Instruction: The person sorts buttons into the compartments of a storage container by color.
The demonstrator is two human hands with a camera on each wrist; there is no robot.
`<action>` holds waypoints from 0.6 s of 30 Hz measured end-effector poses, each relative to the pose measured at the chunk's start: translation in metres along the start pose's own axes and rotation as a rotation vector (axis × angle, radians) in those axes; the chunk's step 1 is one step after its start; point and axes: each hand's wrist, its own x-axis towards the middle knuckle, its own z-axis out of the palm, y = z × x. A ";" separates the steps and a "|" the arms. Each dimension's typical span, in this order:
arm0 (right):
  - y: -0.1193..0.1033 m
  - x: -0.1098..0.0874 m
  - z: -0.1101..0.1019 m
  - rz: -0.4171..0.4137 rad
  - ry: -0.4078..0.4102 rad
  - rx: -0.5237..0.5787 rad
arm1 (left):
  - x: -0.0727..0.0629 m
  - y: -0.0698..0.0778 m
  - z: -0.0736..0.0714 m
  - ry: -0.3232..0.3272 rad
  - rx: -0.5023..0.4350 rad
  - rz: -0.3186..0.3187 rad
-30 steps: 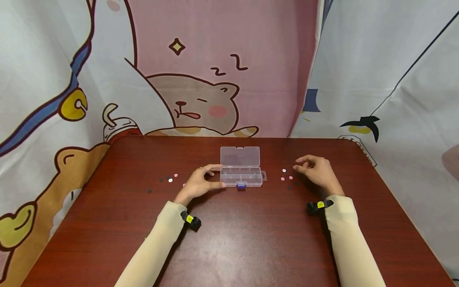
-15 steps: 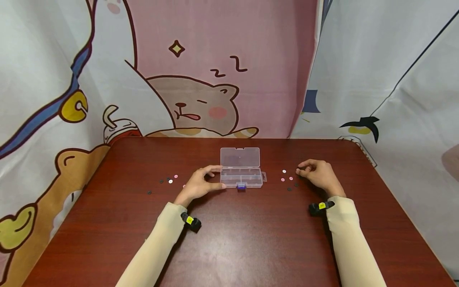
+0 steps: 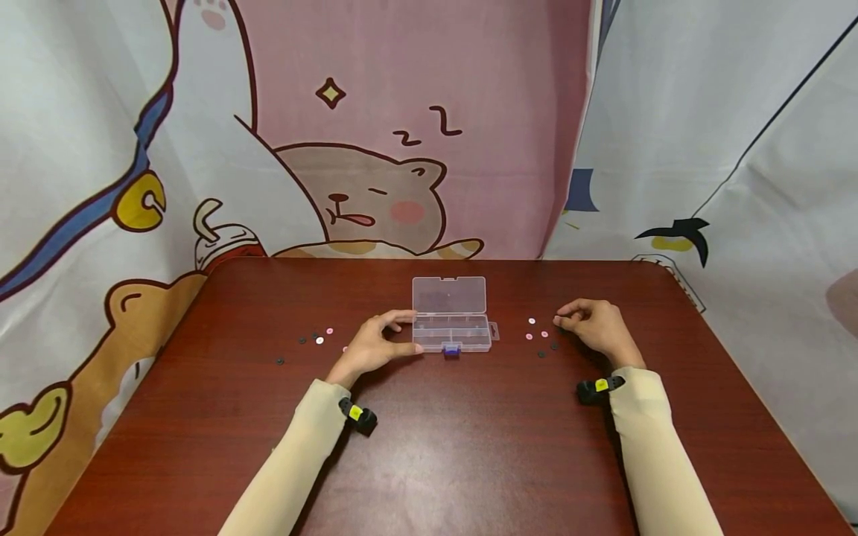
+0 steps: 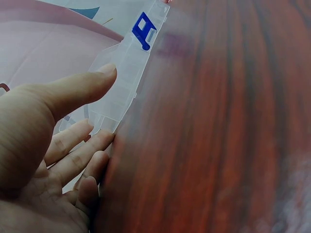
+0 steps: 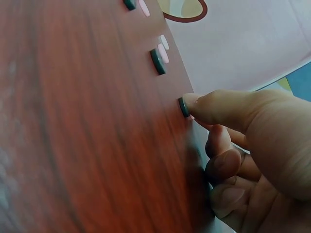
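A clear plastic compartment box (image 3: 452, 335) stands on the table with its lid raised and a blue latch (image 4: 144, 30) at its front. My left hand (image 3: 372, 342) grips its left end, thumb at the front corner and forefinger at the back. The left wrist view shows the fingers against the box's end wall. Right of the box, my right hand (image 3: 593, 327) pinches a small black button (image 5: 183, 107) between thumb and forefinger, close over the tabletop. Beside that hand lie a white button (image 3: 532, 321), pink buttons (image 3: 544, 334) and black buttons (image 3: 541, 354).
On the brown table (image 3: 429, 461), left of my left hand, several more buttons are scattered: a white button (image 3: 319, 340), a pink one (image 3: 329, 330) and a black one (image 3: 280, 361) among them. A printed cloth (image 3: 509, 134) hangs behind the table's far edge.
My right hand has shifted slightly right and down, and its thumb and forefinger have closed together on the black button. The left hand keeps its place at the box.
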 end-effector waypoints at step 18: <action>-0.002 0.000 -0.001 0.009 -0.024 -0.004 | -0.001 0.000 0.000 -0.001 -0.014 -0.008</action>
